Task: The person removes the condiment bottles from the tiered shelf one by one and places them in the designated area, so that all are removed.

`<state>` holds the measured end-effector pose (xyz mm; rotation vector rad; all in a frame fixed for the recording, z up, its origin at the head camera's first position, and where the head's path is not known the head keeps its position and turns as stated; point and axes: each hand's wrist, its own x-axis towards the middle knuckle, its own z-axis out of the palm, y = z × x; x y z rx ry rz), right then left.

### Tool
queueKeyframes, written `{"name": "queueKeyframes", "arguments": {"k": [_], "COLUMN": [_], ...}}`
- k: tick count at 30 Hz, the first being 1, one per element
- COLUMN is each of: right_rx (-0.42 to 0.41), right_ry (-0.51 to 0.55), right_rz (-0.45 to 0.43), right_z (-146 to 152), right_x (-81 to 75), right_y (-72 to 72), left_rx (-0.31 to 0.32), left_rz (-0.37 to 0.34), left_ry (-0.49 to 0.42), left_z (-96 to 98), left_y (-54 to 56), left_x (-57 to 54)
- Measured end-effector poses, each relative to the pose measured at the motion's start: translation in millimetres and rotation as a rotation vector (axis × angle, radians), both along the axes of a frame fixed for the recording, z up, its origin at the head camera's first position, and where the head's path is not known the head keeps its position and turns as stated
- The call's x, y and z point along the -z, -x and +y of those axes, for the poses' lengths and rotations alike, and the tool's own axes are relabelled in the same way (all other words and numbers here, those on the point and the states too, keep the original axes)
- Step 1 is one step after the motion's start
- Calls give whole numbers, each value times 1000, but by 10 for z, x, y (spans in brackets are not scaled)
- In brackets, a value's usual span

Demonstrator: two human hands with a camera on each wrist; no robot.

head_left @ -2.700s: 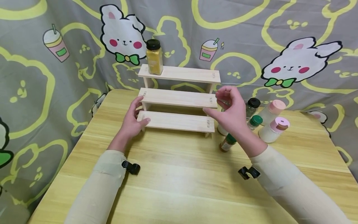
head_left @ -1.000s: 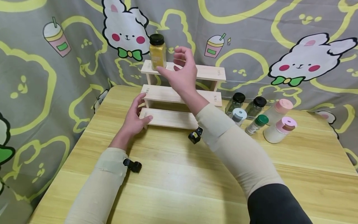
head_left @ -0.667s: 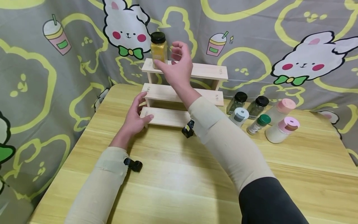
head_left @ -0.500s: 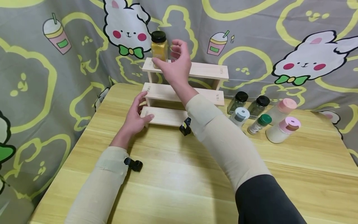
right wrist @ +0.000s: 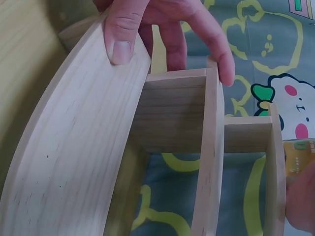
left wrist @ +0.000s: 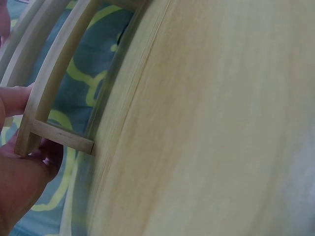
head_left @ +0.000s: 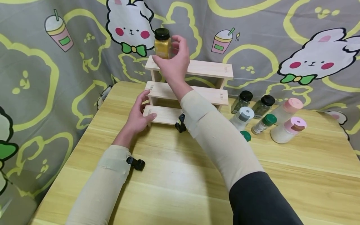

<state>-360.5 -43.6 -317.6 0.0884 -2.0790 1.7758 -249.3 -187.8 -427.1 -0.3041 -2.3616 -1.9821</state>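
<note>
A three-tier wooden shelf rack (head_left: 208, 67) stands on the table against the curtain. My left hand (head_left: 139, 115) grips its left end, the thumb over the lowest step and the fingers behind the end; the right wrist view shows this left hand (right wrist: 172, 19) from closer. On the top step's left end is a square spice jar (head_left: 162, 47) with yellow powder and a black lid. My right hand (head_left: 175, 61) holds it low, thumb across its lower front and fingers at its right side. The hand and thumb hide the jar's base.
Right of the rack stand two black-lidded jars (head_left: 262, 106), a white-lidded jar (head_left: 242, 118), a green-lidded jar (head_left: 264, 123) and two pink-lidded bottles (head_left: 287, 129). Another green lid (head_left: 245, 135) shows beside the right sleeve. A patterned curtain (head_left: 247, 18) hangs behind the table (head_left: 168, 175).
My right hand has moved from the rack's right side up and left to the yellow spice jar, and its fingers have come in against it. The left hand stays on the rack.
</note>
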Motion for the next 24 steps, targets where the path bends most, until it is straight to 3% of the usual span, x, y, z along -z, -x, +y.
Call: {"name": "queueKeyframes", "arguments": {"k": [12, 24], "right_rx": [64, 59], "right_ry": [-71, -72], "right_rz": [-28, -66], "right_z": [-77, -68], "right_x": [-5, -22], "right_y": [56, 80], "left_rx": [-4, -2], "left_rz": [-19, -10], "left_ry": [-15, -23], "left_z": [2, 2], "left_y": [10, 17], "left_x": [5, 25]}}
